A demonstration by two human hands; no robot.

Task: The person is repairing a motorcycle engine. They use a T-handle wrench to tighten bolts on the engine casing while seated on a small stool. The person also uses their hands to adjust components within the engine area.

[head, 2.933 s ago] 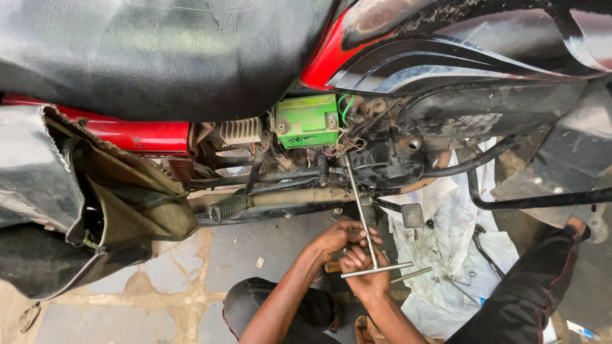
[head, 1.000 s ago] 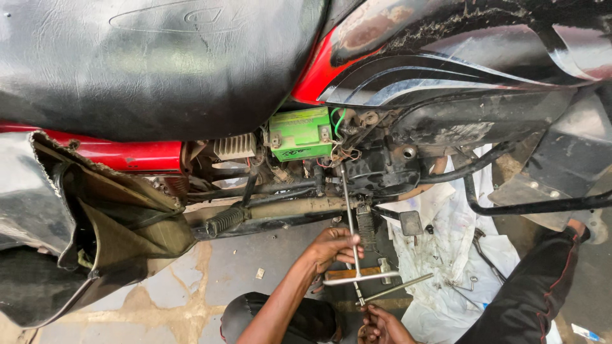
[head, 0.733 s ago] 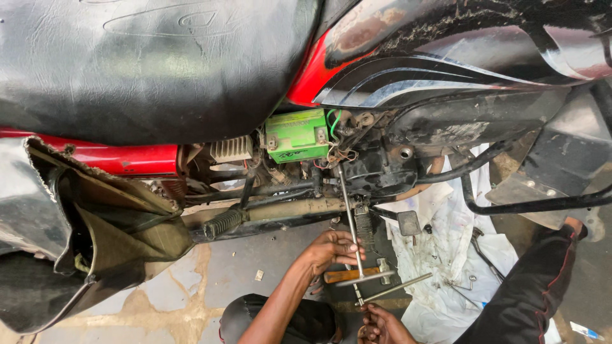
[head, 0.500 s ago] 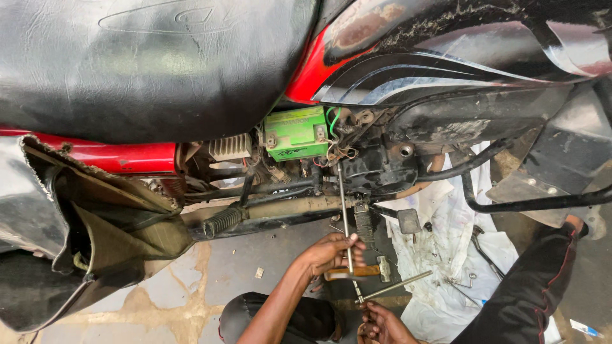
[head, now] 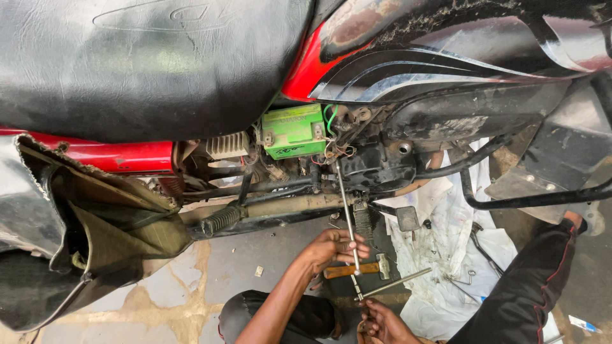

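A long T-handle wrench [head: 346,216] runs from the motorcycle's frame below the green battery [head: 293,130] down toward me. My left hand [head: 333,247] is wrapped around the lower part of its shaft. My right hand [head: 382,320] sits at the bottom edge of the view, its fingers on the end of the shaft where the crossbar [head: 395,284] joins. A hammer with a wooden handle [head: 350,269] lies on the floor just under my left hand.
The black seat [head: 146,64] and the red and black tank [head: 446,44] fill the top. A torn olive saddlebag [head: 108,223] hangs at left. A white cloth [head: 446,255] with small tools lies at right, beside my dark trouser leg [head: 523,286] and a footrest [head: 408,218].
Earlier both hands were together at the crossbar. My right hand has since dropped lower and my left has moved onto the shaft. The crossbar has turned to point right.
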